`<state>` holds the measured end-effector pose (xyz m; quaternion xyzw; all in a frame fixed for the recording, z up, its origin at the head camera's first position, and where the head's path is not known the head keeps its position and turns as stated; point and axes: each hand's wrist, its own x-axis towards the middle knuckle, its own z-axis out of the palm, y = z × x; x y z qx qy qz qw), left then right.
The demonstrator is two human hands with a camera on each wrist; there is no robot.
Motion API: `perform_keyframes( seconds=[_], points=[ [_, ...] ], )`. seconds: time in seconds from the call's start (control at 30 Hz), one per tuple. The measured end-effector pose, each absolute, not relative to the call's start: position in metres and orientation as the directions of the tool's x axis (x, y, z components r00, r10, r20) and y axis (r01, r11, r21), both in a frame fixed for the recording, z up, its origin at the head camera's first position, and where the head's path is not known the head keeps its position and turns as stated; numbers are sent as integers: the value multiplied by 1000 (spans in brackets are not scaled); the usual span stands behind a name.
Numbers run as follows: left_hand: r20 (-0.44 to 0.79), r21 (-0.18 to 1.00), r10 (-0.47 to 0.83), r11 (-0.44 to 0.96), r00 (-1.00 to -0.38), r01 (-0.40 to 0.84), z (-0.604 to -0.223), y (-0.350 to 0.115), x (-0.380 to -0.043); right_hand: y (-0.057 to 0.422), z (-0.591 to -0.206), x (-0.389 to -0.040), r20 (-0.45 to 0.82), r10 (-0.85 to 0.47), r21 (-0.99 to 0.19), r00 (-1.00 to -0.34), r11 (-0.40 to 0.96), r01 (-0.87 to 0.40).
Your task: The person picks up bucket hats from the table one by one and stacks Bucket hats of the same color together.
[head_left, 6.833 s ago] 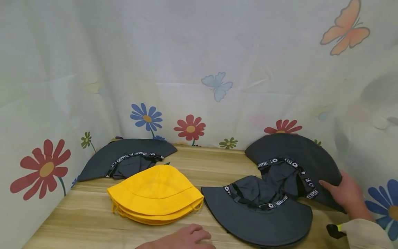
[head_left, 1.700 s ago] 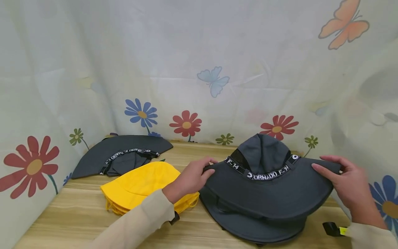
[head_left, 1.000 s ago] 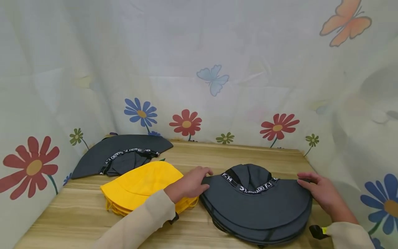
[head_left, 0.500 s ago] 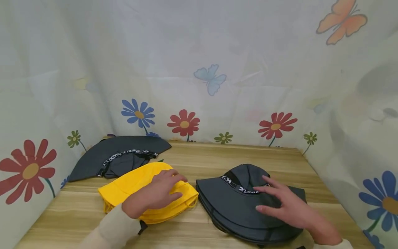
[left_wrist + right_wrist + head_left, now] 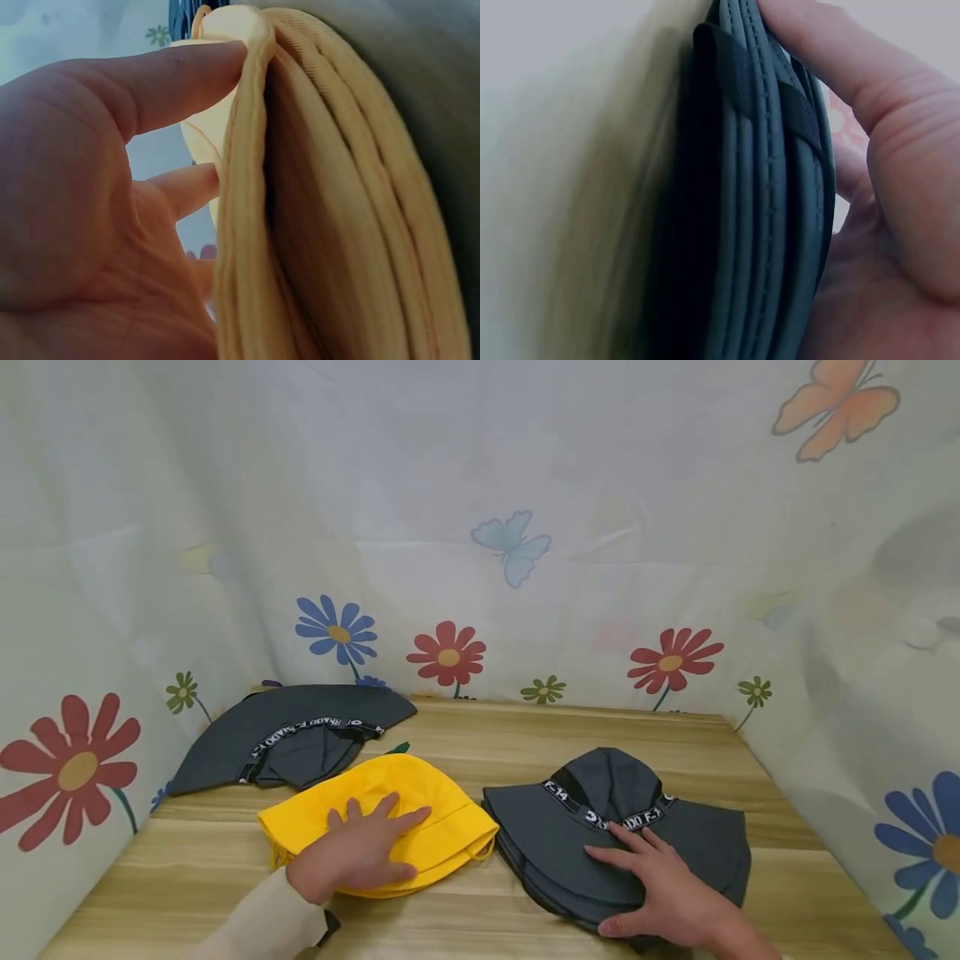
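Spread across the yellow bucket hats (image 5: 420, 785), my left hand (image 5: 360, 847) rests with straight fingers. These hats lie flattened in a stack, and their layered brims (image 5: 360, 187) show in the left wrist view. On the right, my right hand (image 5: 663, 889) lies with fingers apart on the brim of the stacked dark grey hats (image 5: 540, 827). Their band carries white lettering. Stitched brim edges (image 5: 761, 187) fill the middle of the right wrist view, with the thumb against the top one. Neither hand is curled round its stack.
Another dark grey hat (image 5: 300, 727) lies folded at the back left, behind the yellow stack. The wooden table (image 5: 480, 735) meets a white curtain (image 5: 375, 527) printed with flowers and butterflies at the back and sides.
A dark grey hat from the back right was lifted with both hands and laid on the front one. Both hands then let go; the left moved onto the yellow hats, the right onto the grey brim.
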<state>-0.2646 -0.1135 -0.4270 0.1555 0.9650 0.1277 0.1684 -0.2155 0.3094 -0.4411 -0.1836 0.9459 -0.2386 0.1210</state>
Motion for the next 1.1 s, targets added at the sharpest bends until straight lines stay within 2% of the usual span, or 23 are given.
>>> perform_keyframes(
  seconds=[0.37, 0.7, 0.9, 1.1],
  points=[
    [-250, 281, 388, 906, -887, 317, -431, -76, -283, 337, -443, -244, -89, -380, -470, -921, 831, -298],
    [-230, 264, 367, 915, -901, 306, -433, -57, -297, 348, -441, -274, -110, -332, -441, -937, 861, -253],
    [-233, 261, 359, 918, -904, 297, -436, -57, -301, 349, -442, -277, -98, -334, -436, -937, 861, -262],
    [-157, 361, 318, 900, -935, 245, -435, -65, -303, 349, -443, -275, -79, -335, -443, -939, 856, -268]
  ],
)
